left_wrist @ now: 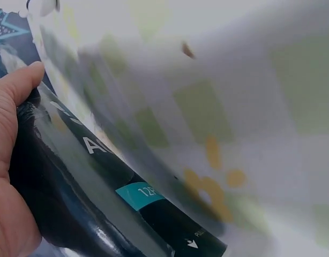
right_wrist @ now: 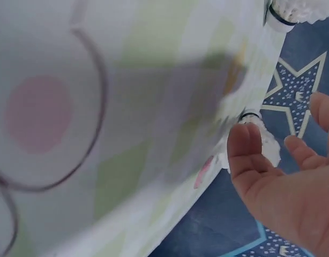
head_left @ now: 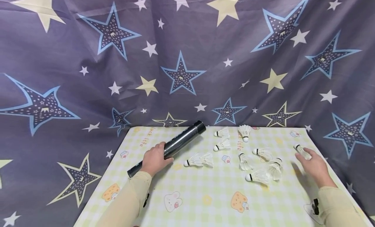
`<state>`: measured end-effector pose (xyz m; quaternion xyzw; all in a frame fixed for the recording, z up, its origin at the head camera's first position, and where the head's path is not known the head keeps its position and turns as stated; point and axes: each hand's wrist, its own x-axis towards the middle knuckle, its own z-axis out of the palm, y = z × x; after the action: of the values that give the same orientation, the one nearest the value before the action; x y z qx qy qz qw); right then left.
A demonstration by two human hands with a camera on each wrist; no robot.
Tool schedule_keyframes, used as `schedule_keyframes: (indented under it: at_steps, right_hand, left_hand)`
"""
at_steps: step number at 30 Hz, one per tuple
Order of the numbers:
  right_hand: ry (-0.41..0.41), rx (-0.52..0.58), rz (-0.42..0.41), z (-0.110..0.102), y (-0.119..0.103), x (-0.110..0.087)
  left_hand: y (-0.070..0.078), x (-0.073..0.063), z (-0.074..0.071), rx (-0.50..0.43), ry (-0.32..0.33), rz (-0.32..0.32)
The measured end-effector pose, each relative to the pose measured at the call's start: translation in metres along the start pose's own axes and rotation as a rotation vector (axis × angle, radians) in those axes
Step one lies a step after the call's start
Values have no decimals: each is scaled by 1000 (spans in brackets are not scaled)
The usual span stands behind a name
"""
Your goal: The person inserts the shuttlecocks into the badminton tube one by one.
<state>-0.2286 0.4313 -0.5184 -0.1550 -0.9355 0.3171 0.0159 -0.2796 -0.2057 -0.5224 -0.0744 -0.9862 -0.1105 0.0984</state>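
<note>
Evidently the left hand has its fingers wrapped round a glossy black shuttlecock tube, which slants over the checked tabletop. Well to the tube's right, the right hand reaches over the white shuttlecock farthest from the tube; its thumb and fingers stand apart and seem to grasp nothing, though I can't tell whether they brush it. The other shuttlecocks lie between the tube and that one. I'd guess the tube is light, stiff and a little slippery, best clasped around its middle. A shuttlecock should weigh next to nothing, firm at the cork but fragile in the skirt; I'd pinch the cork and never squeeze the skirt.
</note>
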Motion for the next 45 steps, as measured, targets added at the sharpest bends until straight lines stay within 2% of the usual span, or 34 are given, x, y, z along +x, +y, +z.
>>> schedule_keyframes:
  at_steps: [6,10,12,17,20,25,30,36,41,45]
  right_hand:
    - [-107,74,95,0,5,9]
    - [-96,107,111,2,4,12]
    - [-63,125,92,4,2,12]
    - [102,171,46,7,-8,8]
    - [217,190,68,5,-16,4]
    - [302,280,117,-3,-28,-6]
    - [295,430,112,-6,-40,-20]
    - [246,656,91,-3,-57,-29]
    - [217,711,2,0,-67,-33]
    - [182,805,-67,3,-78,-38]
  left_hand:
    - [-3,-16,-6,-8,-7,21]
    - [-5,-22,-8,-26,-5,39]
    - [-8,-24,-10,-39,5,51]
    - [-15,-25,-14,-60,23,101]
    - [-19,-26,-19,-57,30,133]
    - [-26,-34,-23,-44,30,169]
    - [-31,-44,-22,-45,32,180]
    - [-32,-45,-20,-53,52,168]
    - [-30,-44,-19,-62,63,161]
    - [-27,-42,-19,-73,64,154]
